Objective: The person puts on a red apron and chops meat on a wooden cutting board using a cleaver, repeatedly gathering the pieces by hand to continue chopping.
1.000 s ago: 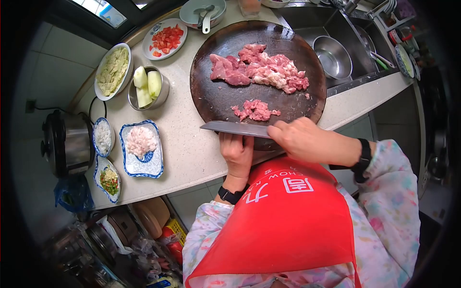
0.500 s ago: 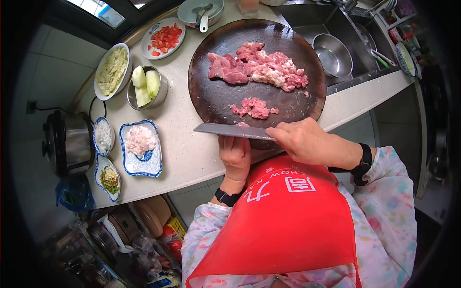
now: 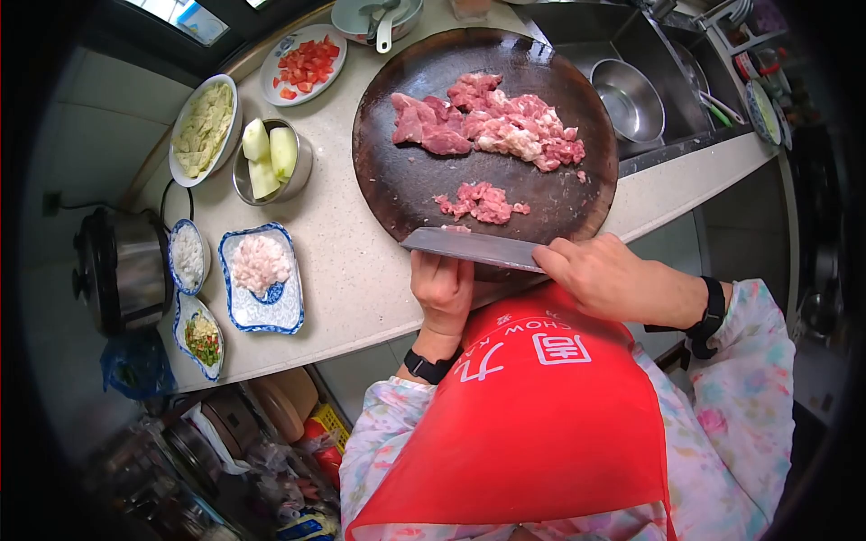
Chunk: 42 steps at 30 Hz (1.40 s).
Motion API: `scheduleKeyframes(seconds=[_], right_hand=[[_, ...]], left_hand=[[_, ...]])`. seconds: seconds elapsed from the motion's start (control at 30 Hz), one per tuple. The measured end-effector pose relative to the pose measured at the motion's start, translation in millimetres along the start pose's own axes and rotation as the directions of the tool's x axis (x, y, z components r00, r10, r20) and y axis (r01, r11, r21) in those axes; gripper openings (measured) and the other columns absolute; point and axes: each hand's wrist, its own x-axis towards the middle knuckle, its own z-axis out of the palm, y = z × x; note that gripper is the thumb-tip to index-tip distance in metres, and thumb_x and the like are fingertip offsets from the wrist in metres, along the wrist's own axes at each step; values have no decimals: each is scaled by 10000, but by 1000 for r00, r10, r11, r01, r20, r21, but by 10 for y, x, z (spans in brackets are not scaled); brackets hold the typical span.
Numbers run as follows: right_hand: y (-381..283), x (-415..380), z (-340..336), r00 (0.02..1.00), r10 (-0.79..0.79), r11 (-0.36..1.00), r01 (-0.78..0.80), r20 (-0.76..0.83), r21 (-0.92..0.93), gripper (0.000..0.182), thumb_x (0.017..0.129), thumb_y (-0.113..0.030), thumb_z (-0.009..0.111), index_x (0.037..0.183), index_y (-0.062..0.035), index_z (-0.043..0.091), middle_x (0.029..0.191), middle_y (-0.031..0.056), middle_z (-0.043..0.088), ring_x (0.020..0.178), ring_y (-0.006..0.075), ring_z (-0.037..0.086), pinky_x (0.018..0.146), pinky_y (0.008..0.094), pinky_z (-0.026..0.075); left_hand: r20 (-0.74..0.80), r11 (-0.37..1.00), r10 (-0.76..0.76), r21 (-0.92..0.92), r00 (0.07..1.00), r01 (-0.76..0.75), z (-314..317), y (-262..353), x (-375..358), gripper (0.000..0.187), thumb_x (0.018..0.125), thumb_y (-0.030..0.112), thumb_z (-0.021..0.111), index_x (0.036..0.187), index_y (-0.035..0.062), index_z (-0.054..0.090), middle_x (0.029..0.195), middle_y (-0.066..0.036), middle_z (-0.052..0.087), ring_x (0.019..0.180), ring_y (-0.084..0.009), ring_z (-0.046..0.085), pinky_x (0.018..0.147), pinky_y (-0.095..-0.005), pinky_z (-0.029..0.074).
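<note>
My right hand (image 3: 591, 275) grips a kitchen knife (image 3: 474, 248), its blade lying across the near edge of the round wooden chopping board (image 3: 397, 194). My left hand (image 3: 442, 288) is closed at the near side of the blade, its fingertips hidden behind the metal. A bit of raw meat (image 3: 457, 228) peeks out just beyond the blade, by those fingers. Farther up the board lies a small heap of cut meat pieces (image 3: 484, 203). Behind it rest a larger slab of raw meat (image 3: 431, 126) and a pale, fatty mound of meat (image 3: 528, 131).
Left of the board stand a dish of pale minced food (image 3: 262, 261), a steel bowl (image 3: 302, 171) with peeled green vegetables, a plate of diced tomato (image 3: 307, 68) and a white oval dish (image 3: 233, 135). A sink (image 3: 577, 27) holding a metal bowl (image 3: 629, 101) lies to the right.
The knife and my right hand have shifted to the right, while my left hand stays nearly in place. The view has tilted slightly.
</note>
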Motion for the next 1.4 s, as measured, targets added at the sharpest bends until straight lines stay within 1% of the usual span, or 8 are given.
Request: scheduleKeyframes(seconds=[0.23,0.43,0.67,0.8,0.9,0.97,1.03,1.4], right_hand=[[-82,570,137,999,-33,999,33,0,1,238,746,-59,603,959,-2,514,869,164,602,698,342,647,551,435,494],[74,411,172,979,36,994,-15,-201,107,110,798,-53,575,891,-18,527,829,171,617,705,366,644,586,464,494],[20,108,-37,1000,2,1000,-3,24,29,204,743,-34,588,932,19,529,807,181,615,682,361,649,574,455,498],[-38,485,-65,997,-24,1000,23,78,8,190,737,-42,590,906,26,534,814,201,627,692,365,655,579,459,503],[23,679,96,997,-73,996,72,12,49,143,769,-58,589,886,14,546,819,208,638,706,375,653,595,470,502],[105,607,206,982,33,985,0,-188,175,109,803,-72,591,879,-3,553,818,205,640,722,384,649,610,482,496],[118,514,186,969,54,984,-10,-243,180,79,835,-79,580,885,-23,555,825,203,640,725,387,642,612,489,487],[8,285,-66,998,-48,999,47,48,21,146,735,-32,594,851,21,524,774,191,601,643,363,637,546,462,488]], left_hand=[[-57,1000,11,21,998,-10,40,-35,11,262,715,-27,694,974,9,696,1010,-124,672,898,-325,627,832,-419,502],[-30,1000,-18,-24,999,18,31,-30,7,248,680,-51,662,911,35,686,966,-98,650,852,-302,603,775,-396,506],[-79,999,35,10,996,-34,61,-57,3,281,680,-36,703,958,3,688,977,-131,664,863,-341,617,784,-431,508],[-62,1000,5,24,998,-3,63,-61,-21,269,676,-44,692,940,5,685,991,-134,660,877,-331,620,787,-418,508],[-56,1000,-4,10,998,4,64,-70,-19,262,675,-48,683,928,19,685,987,-121,648,880,-311,616,790,-406,504],[-40,999,-44,-19,998,43,58,-50,-36,256,676,-53,674,916,37,689,979,-100,628,878,-291,606,795,-390,496],[-55,999,-43,3,998,43,50,-29,-2,252,673,-53,677,909,33,689,962,-102,631,872,-298,605,788,-393,500],[-114,999,12,43,993,-7,80,-83,-11,291,712,14,741,1000,2,696,948,-139,654,863,-355,614,794,-434,504]])
